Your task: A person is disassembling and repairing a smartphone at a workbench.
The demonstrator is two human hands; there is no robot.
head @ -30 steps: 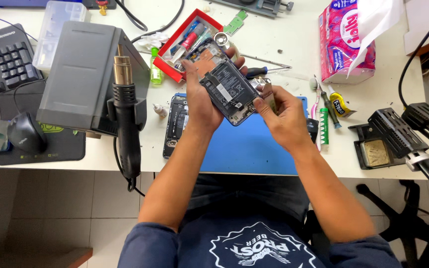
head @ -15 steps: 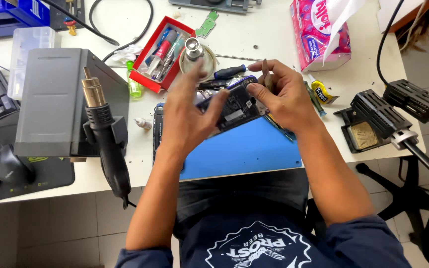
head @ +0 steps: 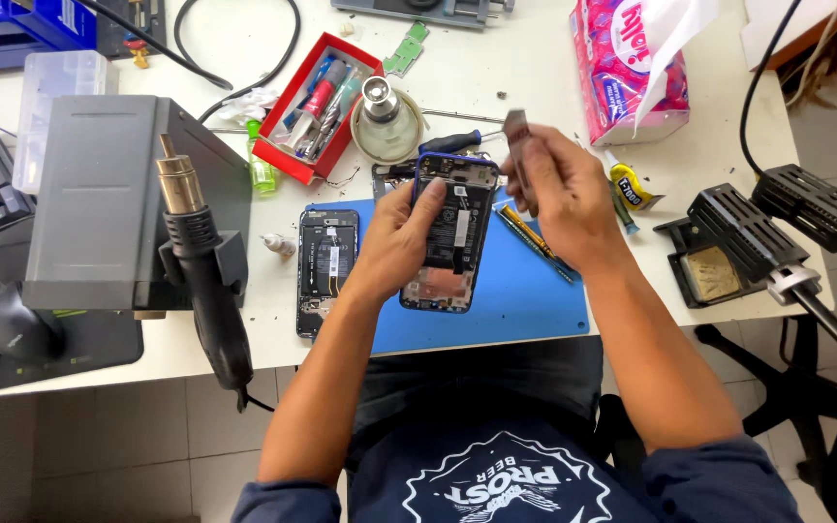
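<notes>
A white surface [head: 244, 339] carries everything, with a blue work mat [head: 535, 300] lying at its near edge. A grey hot-air station [head: 99, 213] stands at the left, its black nozzle wand [head: 207, 281] hanging in the holder on its side. A pink tissue pack [head: 627, 68] sits at the far right, and a red tray of tools [head: 314, 107] lies beyond the mat. The left hand [head: 394, 242] holds an opened phone [head: 452, 237] with a blue frame above the mat, its insides facing up; the fingers wrap its left edge and the thumb presses on the upper part. A second opened phone [head: 326, 271] lies flat, just left of the hand, across the mat's left border. The right hand [head: 559, 199] is raised just right of the held phone, fingers pinched together on a small grey metal piece [head: 518, 145] standing upright between them.
</notes>
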